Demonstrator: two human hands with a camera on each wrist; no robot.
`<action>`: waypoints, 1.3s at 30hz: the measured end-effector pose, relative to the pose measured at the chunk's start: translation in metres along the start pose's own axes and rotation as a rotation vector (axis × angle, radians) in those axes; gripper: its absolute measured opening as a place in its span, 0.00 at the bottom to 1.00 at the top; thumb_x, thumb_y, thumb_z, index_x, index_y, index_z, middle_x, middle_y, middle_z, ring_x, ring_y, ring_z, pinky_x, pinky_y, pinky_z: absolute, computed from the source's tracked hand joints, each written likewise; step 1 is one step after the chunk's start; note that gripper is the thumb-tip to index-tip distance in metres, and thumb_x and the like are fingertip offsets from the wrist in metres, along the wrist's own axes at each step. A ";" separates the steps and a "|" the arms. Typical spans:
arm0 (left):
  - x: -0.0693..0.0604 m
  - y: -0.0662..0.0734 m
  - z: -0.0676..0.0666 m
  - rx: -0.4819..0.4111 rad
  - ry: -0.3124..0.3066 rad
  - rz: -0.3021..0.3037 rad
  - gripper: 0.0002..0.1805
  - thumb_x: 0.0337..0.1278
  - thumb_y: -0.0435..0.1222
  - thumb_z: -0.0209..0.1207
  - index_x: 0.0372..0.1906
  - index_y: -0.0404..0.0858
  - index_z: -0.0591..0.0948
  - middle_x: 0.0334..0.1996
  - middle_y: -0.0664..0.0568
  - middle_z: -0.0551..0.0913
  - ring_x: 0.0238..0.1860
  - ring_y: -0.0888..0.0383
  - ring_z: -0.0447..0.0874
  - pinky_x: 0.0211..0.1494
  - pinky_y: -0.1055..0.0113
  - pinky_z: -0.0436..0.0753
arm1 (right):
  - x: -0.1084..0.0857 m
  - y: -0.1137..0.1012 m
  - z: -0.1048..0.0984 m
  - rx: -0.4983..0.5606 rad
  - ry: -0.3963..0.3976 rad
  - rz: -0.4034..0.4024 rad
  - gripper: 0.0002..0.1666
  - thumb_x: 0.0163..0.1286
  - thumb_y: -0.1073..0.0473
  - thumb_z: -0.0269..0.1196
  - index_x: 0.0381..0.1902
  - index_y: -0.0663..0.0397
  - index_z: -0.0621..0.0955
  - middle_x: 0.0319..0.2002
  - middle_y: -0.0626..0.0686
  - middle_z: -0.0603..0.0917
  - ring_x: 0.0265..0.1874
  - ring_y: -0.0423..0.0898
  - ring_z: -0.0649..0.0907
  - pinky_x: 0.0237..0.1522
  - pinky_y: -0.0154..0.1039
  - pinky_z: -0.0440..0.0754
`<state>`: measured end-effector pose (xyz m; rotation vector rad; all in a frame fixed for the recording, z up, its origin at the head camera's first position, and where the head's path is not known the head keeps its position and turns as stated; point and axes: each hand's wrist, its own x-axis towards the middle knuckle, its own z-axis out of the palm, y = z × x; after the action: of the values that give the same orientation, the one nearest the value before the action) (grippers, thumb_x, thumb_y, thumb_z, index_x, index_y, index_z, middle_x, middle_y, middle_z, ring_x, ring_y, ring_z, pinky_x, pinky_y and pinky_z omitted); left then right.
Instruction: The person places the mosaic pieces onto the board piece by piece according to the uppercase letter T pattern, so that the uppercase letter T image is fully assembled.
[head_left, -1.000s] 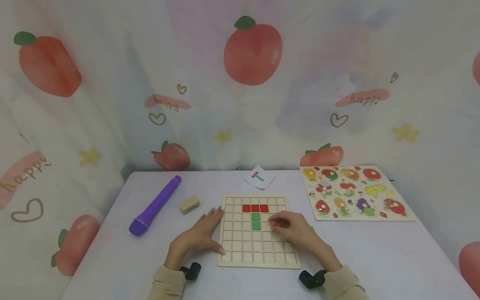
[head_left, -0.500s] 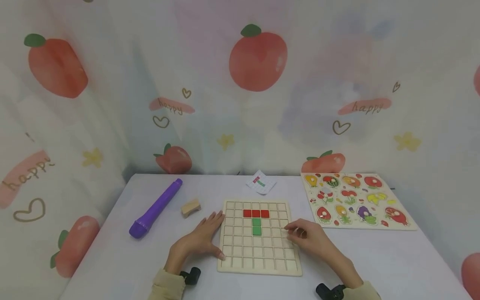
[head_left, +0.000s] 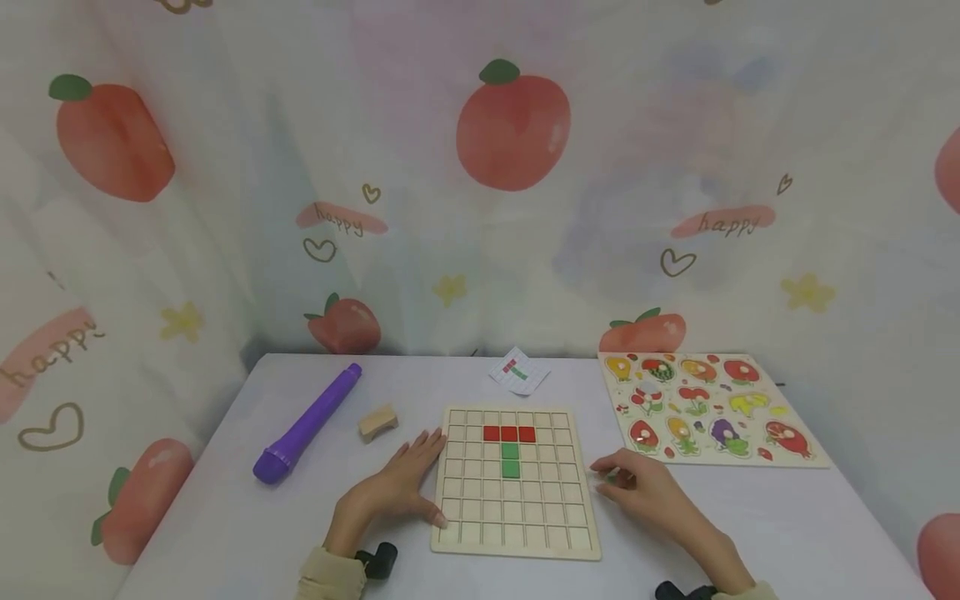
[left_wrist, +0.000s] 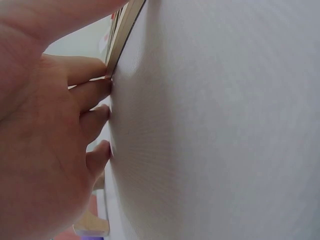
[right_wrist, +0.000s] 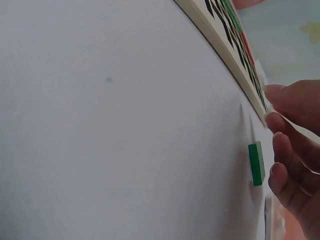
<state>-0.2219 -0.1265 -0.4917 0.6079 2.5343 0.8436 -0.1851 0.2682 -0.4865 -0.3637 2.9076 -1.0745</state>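
Note:
A pale wooden grid board [head_left: 547, 517] lies on the table, bearing a row of red tiles [head_left: 509, 434] with green tiles [head_left: 510, 460] in a column below them. At the board's left edge rests my left hand [head_left: 393, 483], fingers spread and thumb near the lower corner. My right hand [head_left: 641, 490] is just off the board's right edge, fingers loosely bent and holding nothing visible. Close by its fingertips, a loose green tile [right_wrist: 256, 164] sits on the table in the right wrist view; in the head view the fingers mostly hide it.
A purple toy microphone [head_left: 307, 425] and a small arched wooden block [head_left: 378, 423] lie at the left. Behind the board is a pattern card [head_left: 520, 372]. A fruit puzzle board [head_left: 708, 408] occupies the back right. A printed curtain [head_left: 420, 167] hangs beyond the table.
My right hand has moved rightward from over the grid board to beside its right edge, near the loose green tile. My left hand has stayed at the left edge. The head view has shifted slightly.

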 end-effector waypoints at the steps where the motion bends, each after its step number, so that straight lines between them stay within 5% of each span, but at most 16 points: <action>1: -0.001 0.000 0.000 -0.004 0.005 0.001 0.69 0.35 0.49 0.82 0.82 0.33 0.53 0.83 0.40 0.49 0.84 0.42 0.40 0.86 0.42 0.42 | -0.001 0.002 -0.001 -0.003 -0.003 0.003 0.13 0.62 0.62 0.74 0.46 0.51 0.88 0.39 0.44 0.88 0.30 0.33 0.77 0.32 0.29 0.79; 8: -0.001 -0.003 0.003 0.015 0.010 0.030 0.70 0.36 0.52 0.80 0.82 0.34 0.52 0.83 0.39 0.48 0.84 0.40 0.39 0.85 0.39 0.41 | -0.006 0.013 -0.008 -0.028 -0.021 0.068 0.15 0.61 0.59 0.75 0.46 0.48 0.88 0.41 0.43 0.87 0.30 0.34 0.76 0.33 0.29 0.80; 19: -0.002 0.006 -0.001 0.013 0.006 -0.004 0.69 0.35 0.49 0.82 0.82 0.33 0.54 0.83 0.40 0.49 0.84 0.42 0.40 0.86 0.42 0.43 | -0.015 0.026 -0.014 -0.054 -0.015 0.036 0.18 0.60 0.61 0.76 0.48 0.54 0.87 0.39 0.44 0.83 0.28 0.32 0.74 0.29 0.29 0.77; 32: 0.011 -0.022 0.013 0.029 0.030 -0.004 0.72 0.32 0.53 0.82 0.83 0.38 0.52 0.84 0.46 0.48 0.85 0.46 0.38 0.86 0.45 0.40 | -0.013 0.023 -0.011 -0.113 -0.014 0.022 0.14 0.61 0.64 0.74 0.45 0.54 0.87 0.37 0.44 0.84 0.31 0.31 0.76 0.33 0.29 0.80; 39: 0.012 -0.023 0.014 0.019 0.027 -0.008 0.72 0.32 0.52 0.82 0.83 0.39 0.53 0.84 0.47 0.48 0.85 0.47 0.38 0.86 0.45 0.40 | -0.011 0.016 -0.007 -0.153 -0.020 -0.031 0.11 0.63 0.64 0.73 0.43 0.56 0.85 0.34 0.43 0.79 0.29 0.31 0.71 0.30 0.29 0.77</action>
<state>-0.2309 -0.1302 -0.5193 0.5955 2.5702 0.8311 -0.1783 0.2875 -0.4920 -0.4223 2.9839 -0.8491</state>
